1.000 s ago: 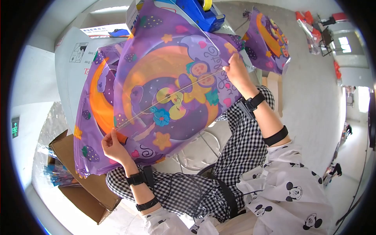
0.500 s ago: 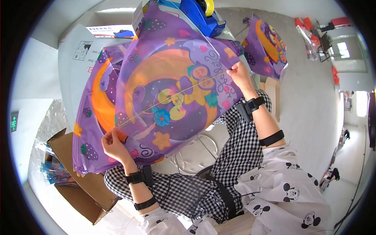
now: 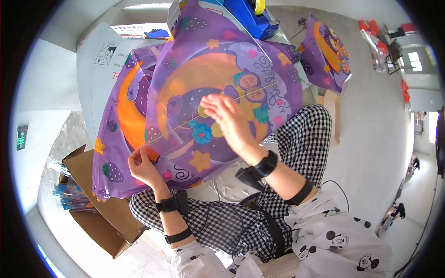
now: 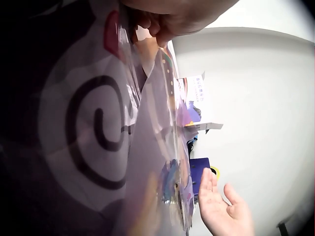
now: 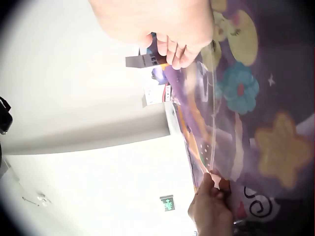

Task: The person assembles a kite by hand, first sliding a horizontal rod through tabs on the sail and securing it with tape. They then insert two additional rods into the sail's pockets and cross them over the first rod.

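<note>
A purple printed film (image 3: pixel 220 41) with moon and star pictures spreads over the lap and the surface in front. A thin pale strip (image 3: pixel 169 133) crosses it diagonally. My left hand (image 3: pixel 146 170) pinches the film at the strip's lower left end, thumb against fingers, as the right wrist view also has it (image 5: pixel 211 209). Over the film's middle, close to the strip, is my right hand (image 3: pixel 232 129), its fingers extended and slightly blurred. The left wrist view has this right hand (image 4: pixel 227 212) palm visible, thumb apart, holding nothing. Whether it touches the film I cannot tell.
A blue tape dispenser (image 3: pixel 259 24) with yellow tape stands at the back, a white printed box (image 3: pixel 134 30) to its left. Another purple printed piece (image 3: pixel 327 60) is at the back right. An open cardboard box (image 3: pixel 104 208) sits at lower left.
My right hand has let go of the strip's upper right end and moved left and down over the film's middle, fingers now extended. My left hand keeps its pinch.
</note>
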A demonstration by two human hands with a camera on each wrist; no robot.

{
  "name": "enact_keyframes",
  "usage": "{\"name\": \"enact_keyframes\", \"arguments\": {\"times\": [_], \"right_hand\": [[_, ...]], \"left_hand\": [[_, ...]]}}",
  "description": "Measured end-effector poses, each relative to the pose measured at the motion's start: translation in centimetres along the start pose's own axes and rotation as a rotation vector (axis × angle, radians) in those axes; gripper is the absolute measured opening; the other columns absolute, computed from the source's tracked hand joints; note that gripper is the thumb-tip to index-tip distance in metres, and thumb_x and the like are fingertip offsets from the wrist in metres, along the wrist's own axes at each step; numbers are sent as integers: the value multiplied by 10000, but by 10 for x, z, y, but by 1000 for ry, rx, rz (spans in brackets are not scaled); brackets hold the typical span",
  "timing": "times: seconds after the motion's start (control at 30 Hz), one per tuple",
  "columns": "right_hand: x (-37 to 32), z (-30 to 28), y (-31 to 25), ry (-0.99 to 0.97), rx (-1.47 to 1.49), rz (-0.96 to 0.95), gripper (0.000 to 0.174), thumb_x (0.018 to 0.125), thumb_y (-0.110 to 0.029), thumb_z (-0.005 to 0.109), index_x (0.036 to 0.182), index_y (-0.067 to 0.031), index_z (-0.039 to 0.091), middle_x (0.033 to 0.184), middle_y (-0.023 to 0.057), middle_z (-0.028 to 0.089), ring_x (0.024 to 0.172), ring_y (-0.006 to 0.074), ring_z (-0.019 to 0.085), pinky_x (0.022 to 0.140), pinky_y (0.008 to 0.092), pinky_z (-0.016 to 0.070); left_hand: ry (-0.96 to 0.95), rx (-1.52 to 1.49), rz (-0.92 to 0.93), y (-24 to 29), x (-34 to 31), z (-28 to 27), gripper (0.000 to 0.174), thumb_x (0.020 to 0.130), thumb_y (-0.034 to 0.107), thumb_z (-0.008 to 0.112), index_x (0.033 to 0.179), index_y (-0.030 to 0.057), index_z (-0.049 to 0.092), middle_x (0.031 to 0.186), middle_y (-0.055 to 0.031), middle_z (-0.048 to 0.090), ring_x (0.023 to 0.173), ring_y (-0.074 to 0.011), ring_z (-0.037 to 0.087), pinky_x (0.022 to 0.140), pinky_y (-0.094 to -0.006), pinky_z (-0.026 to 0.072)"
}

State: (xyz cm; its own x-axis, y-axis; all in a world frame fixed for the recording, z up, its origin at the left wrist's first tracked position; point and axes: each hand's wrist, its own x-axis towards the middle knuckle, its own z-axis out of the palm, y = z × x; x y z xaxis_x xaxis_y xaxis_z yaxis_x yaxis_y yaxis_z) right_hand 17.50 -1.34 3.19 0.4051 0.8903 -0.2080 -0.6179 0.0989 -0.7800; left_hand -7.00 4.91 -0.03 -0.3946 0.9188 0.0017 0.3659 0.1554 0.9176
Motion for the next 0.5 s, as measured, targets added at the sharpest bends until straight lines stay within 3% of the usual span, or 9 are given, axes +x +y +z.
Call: {"name": "enact_keyframes", "arguments": {"times": [0.33,0.5], "right_hand": [[12,-22,13,140,44,48,393,1049,-304,439,1198,50,522,1276,189,557,1232,276,548,1084,387,419],[19,-46,-9,283,-22,-48,421,1019,-286,504,1241,71,482,1289,214,541,1260,291,531,1090,392,421]], "left_hand": [[5,-28,-19,-7,3,-1,159,867,151,743,857,12,666,753,11,643,620,-39,522,516,-182,356],[6,-7,-19,-3,2,-1,162,871,154,741,849,15,661,738,14,635,612,-37,519,506,-179,354]]}}
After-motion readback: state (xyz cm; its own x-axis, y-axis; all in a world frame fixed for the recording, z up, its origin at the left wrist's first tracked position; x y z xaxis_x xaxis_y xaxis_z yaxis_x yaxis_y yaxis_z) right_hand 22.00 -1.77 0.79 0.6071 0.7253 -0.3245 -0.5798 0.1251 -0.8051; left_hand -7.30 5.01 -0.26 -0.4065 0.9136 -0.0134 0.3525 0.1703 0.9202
